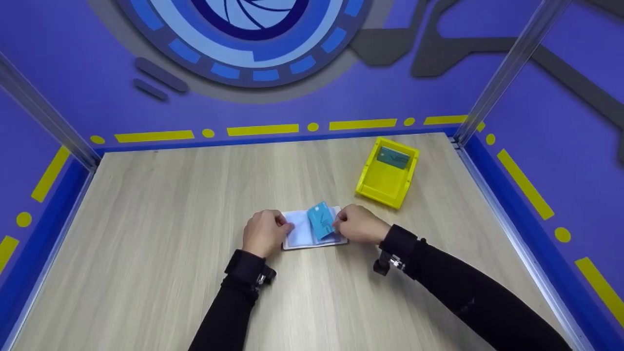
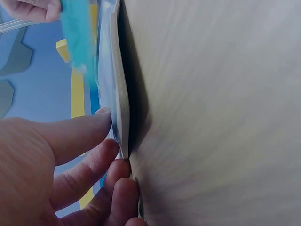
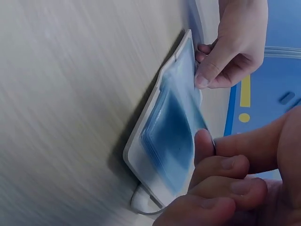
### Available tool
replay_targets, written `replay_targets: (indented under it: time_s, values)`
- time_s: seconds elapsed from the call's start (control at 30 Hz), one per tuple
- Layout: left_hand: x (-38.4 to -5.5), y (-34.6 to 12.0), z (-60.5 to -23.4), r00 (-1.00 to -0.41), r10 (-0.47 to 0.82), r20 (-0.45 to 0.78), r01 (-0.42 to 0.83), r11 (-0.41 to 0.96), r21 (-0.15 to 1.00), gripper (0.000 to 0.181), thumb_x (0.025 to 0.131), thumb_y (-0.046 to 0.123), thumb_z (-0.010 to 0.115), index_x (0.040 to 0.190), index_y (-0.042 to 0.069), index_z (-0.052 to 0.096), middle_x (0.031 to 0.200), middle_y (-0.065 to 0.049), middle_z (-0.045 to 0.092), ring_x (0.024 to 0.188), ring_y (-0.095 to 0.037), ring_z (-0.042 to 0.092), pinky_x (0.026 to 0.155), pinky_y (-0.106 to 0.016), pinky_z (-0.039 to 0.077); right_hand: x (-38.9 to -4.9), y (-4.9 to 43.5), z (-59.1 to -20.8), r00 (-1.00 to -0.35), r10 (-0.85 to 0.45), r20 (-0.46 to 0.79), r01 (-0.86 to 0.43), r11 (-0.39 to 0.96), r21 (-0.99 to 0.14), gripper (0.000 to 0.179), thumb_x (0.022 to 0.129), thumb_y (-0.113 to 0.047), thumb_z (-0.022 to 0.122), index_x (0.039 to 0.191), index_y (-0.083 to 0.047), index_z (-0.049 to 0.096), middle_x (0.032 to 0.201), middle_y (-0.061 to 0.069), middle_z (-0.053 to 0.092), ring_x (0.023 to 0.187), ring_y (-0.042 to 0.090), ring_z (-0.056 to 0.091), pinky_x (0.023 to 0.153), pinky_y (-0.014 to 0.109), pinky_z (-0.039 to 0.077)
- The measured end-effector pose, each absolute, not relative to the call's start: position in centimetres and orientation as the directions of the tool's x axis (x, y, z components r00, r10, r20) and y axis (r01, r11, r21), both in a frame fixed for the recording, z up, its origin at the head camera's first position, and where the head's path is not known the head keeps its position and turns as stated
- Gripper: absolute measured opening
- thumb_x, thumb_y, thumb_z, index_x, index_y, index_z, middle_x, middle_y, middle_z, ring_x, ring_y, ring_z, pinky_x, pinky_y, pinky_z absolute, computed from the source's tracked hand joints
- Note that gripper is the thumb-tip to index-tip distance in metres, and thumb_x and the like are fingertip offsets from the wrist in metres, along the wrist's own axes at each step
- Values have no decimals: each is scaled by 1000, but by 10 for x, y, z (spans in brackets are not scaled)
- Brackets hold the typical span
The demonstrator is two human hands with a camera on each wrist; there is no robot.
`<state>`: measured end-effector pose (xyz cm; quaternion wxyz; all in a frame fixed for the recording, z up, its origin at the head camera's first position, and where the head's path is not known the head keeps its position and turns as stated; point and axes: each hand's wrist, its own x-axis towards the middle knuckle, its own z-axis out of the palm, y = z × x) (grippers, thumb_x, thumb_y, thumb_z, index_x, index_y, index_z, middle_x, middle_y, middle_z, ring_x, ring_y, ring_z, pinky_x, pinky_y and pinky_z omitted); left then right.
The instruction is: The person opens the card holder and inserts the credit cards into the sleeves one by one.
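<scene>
An open card holder booklet (image 1: 299,229) with clear plastic sleeves (image 3: 167,132) lies on the table between the two hands. My left hand (image 1: 263,232) pinches its left edge, thumb on the pages and fingers at the cover (image 2: 120,89). A blue card (image 1: 320,219) is tilted above the right-hand page, pinched at its right side between thumb and finger of my right hand (image 1: 361,224). In the left wrist view the blue card (image 2: 77,37) is blurred and apart from the left hand. Whether the card's lower edge is inside a sleeve I cannot tell.
A yellow open bin (image 1: 385,187) stands at the back right of the wooden table (image 1: 185,195). One or more dark teal cards (image 1: 393,157) lean at its far end. Blue printed panels (image 1: 273,112) wall the table at the back and both sides.
</scene>
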<state>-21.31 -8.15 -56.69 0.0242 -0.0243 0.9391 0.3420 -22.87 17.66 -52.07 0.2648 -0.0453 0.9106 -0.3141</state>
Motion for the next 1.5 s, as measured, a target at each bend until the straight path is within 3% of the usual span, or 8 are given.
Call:
replay_targets:
  time_s: [0.07,0.33,0.67,0.87,1.07,1.5]
  values:
    - [-213,-82,-567,-998,-28,-62,-62,766,640,20,94,30,86,82,17,76,85,-1,72,76,-20,63,69,-33,43,-228,177,-522,-857,-245,-453,89,796,-598,18,104,-20,64,100,-9,77,91,3,64,79,18,55,67,30,40]
    - [-213,-82,-567,-997,-31,-73,-71,769,635,21,95,31,85,82,18,75,84,-1,71,75,-20,62,68,-33,42,-226,174,-528,-849,-281,-448,48,804,-593,30,103,-23,67,75,-13,71,70,-5,52,70,14,49,64,29,35]
    - [-214,-84,-567,-997,-28,-71,-67,770,635,23,95,31,86,81,17,74,83,0,70,75,-20,61,68,-33,42,-228,168,-531,-834,-271,-481,81,801,-593,25,100,-23,69,81,-12,81,66,-7,51,71,14,49,61,28,32]
    - [-214,-85,-566,-998,-23,-52,-50,775,630,23,94,29,86,80,17,73,81,0,69,72,-19,60,67,-33,41,-231,161,-531,-829,-283,-483,69,804,-590,24,99,-23,68,81,-13,80,71,-6,54,78,15,52,65,28,34]
    - [-214,-83,-567,-999,-16,-50,-44,771,635,21,94,28,85,81,16,74,82,-1,70,73,-20,60,67,-33,42,-232,156,-533,-831,-286,-477,64,803,-592,27,99,-24,69,75,-15,76,67,-7,53,73,14,51,64,28,34]
    - [-214,-83,-568,-998,-7,-54,-40,779,626,21,95,30,85,83,16,74,84,-1,71,75,-20,61,68,-34,43,-234,147,-536,-836,-311,-452,40,787,-615,27,102,-24,70,78,-12,78,65,-8,52,71,13,52,64,27,35]
